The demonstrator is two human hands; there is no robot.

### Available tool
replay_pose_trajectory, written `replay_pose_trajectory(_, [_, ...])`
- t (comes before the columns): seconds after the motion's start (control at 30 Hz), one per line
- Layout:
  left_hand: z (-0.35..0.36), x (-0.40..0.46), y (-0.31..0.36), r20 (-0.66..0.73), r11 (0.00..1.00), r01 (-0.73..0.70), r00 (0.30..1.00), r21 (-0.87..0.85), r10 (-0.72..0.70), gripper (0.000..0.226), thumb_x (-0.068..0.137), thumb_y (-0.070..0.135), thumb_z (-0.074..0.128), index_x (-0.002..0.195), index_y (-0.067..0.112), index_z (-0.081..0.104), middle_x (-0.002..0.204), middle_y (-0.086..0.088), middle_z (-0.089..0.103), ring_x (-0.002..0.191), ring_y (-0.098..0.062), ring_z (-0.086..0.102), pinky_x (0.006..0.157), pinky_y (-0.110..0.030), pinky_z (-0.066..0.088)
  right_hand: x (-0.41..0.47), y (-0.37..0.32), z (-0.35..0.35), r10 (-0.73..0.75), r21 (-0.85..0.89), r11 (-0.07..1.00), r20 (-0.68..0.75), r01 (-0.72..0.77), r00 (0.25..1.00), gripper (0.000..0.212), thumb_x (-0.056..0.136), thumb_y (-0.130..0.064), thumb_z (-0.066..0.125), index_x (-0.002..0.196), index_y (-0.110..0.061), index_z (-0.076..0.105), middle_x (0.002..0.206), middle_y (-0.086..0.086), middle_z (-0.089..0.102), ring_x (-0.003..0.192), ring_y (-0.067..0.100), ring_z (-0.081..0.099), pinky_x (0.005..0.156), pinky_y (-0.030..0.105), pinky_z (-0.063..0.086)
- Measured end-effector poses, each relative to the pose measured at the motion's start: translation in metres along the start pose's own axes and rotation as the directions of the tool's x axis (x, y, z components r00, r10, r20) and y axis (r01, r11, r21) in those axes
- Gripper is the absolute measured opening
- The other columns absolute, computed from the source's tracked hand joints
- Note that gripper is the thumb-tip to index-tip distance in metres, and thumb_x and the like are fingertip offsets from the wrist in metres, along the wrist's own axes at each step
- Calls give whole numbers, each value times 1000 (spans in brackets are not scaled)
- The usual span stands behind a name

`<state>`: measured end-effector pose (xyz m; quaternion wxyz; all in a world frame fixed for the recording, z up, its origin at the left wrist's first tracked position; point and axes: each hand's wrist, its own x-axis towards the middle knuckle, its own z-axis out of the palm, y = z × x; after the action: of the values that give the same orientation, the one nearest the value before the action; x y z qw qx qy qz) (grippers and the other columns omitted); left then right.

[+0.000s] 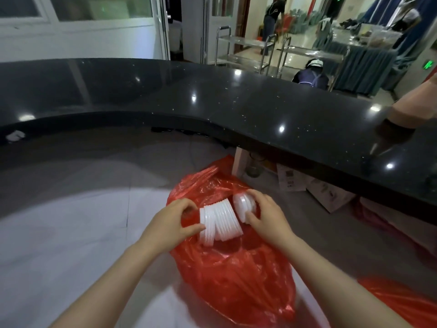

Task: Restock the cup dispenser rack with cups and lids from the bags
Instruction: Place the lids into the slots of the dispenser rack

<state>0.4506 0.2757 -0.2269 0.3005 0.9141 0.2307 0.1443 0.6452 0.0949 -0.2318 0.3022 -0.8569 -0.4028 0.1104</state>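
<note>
Head view: both hands reach into the open red bag (pixel 233 280) on the floor below the dark surface (pixel 212 100). The left hand (pixel 173 222) pinches one end of a row of white lids (pixel 221 222); the right hand (pixel 267 215) curls round the other end.

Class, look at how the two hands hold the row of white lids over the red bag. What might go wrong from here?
1. The white lids are held only at the ends, left hand and right hand; the row already gaps, so middle lids may drop out.
2. Dropped lids would likely fall into the open red bag or onto the floor.
</note>
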Motion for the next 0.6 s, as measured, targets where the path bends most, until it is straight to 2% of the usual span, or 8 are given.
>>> replay_pose_trajectory(0.1, [7, -4, 1, 34, 995, 97, 995, -2, -97, 47, 64, 58, 75, 100, 41, 49, 92, 21, 56, 83, 5, 53, 69, -13, 39, 0, 1, -2, 51, 54, 997, -15, -50, 999, 55, 82, -25, 64, 131, -30, 39, 123, -5, 53, 110, 14, 53, 92, 30, 45])
replay_pose_trajectory(0.17, [10, -6, 4, 64, 990, 138, 988, 7, -139, 54, 60, 63, 72, 104, 42, 49, 95, 20, 58, 85, 2, 54, 72, -17, 41, -1, -1, -2, 103, 90, 991, -27, -101, 994, 50, 81, -24, 66, 125, -26, 42, 116, -4, 57, 104, 15, 56, 88, 31, 48])
replay_pose_trajectory(0.3, [19, -6, 11, 138, 983, 170, 974, 72, -179, 84, 48, 75, 62, 121, 37, 47, 112, 19, 61, 98, -6, 58, 78, -24, 47, -2, -4, 2, 103, -25, 994, -37, -104, 994, 17, 76, -23, 64, 93, -21, 63, 96, -2, 64, 94, 19, 60, 75, 28, 45])
replay_pose_trajectory(0.37, [24, -7, 13, 148, 980, 182, 970, 75, -191, 92, 50, 75, 63, 129, 35, 43, 117, 17, 60, 102, -8, 59, 76, -23, 45, -5, -5, 3, 95, -33, 995, 1, -95, 995, 8, 75, -23, 65, 83, -23, 65, 106, -2, 61, 103, 20, 58, 81, 28, 44])
replay_pose_trajectory(0.47, [29, -7, 15, 106, 980, 181, 976, 87, -190, 85, 61, 69, 67, 133, 32, 43, 120, 15, 61, 105, -10, 59, 77, -24, 44, -12, -4, 2, 30, -31, 999, 27, -29, 999, 10, 78, -26, 68, 88, -26, 70, 128, -4, 47, 119, 17, 45, 96, 30, 41])
replay_pose_trajectory(0.6, [32, -8, 15, 62, 981, 140, 987, 133, -149, 47, 72, 64, 63, 107, 33, 62, 100, 15, 67, 92, -10, 63, 70, -26, 46, -24, -7, -3, -174, -244, 957, -59, 155, 983, 11, 79, -32, 70, 86, -24, 72, 102, -8, 43, 98, 16, 40, 84, 29, 41])
